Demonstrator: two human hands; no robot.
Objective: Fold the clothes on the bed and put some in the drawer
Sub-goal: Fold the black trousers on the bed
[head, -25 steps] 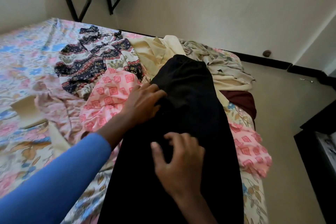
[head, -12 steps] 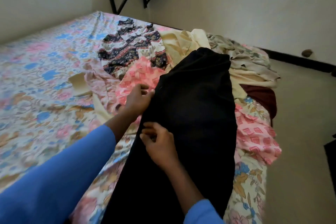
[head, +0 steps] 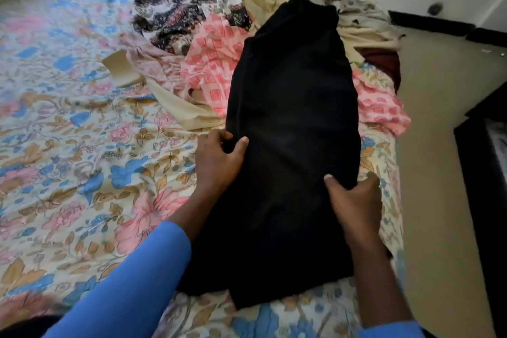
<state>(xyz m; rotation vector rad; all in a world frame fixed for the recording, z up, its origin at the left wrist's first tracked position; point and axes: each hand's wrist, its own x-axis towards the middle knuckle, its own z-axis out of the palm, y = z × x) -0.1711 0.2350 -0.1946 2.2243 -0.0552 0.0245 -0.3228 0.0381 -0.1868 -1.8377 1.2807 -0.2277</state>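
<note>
A long black garment [head: 293, 107] lies lengthwise on the bed [head: 68, 162], its far end resting on a heap of other clothes. My left hand [head: 219, 162] grips its left edge about halfway along, thumb on top of the cloth. My right hand [head: 354, 200] grips the right edge a little nearer to me, fingers curled under the fabric. A pink checked garment [head: 214, 63] shows on both sides of the black one. A dark patterned garment [head: 186, 8] and cream and grey clothes [head: 356, 16] lie behind.
The floral bedsheet covers the bed to the left. The bed's right edge drops to a beige floor [head: 439, 145]. A dark piece of furniture [head: 485, 173] stands at the far right. A maroon cloth [head: 381, 60] hangs at the bed's edge.
Both hands have moved apart from the garment's left side to its two edges, and each now grips an edge. The view has tilted down and nearer to the bed.
</note>
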